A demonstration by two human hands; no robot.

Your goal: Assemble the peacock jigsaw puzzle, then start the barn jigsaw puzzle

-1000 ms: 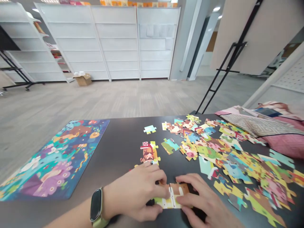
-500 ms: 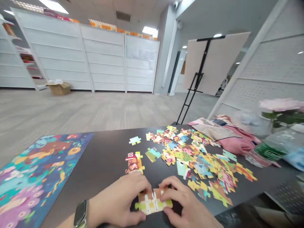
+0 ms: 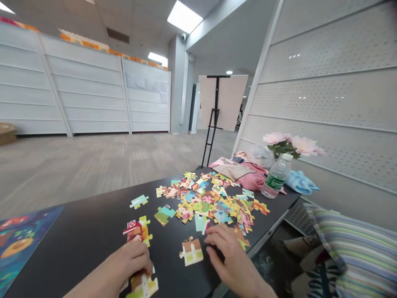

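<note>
My left hand bends its fingers down over a jigsaw puzzle piece with a white fence post on green and brown; part of the piece is hidden under the hand. Just beyond it lie joined pieces with a red barn. Another fence piece rests alone on the table between my hands. My right hand hovers or rests at the near edge of the loose puzzle pile, fingers apart, with nothing visible in them.
The dark table carries a blue illustrated sheet at left and a stray piece. Pink cloth, a water bottle and a light-blue cloth stand behind the pile. A striped cushion is at right.
The view has turned right. The two fence pieces, held together between both hands before, are now apart: one lies free, one is under my left hand. My right hand has moved toward the pile.
</note>
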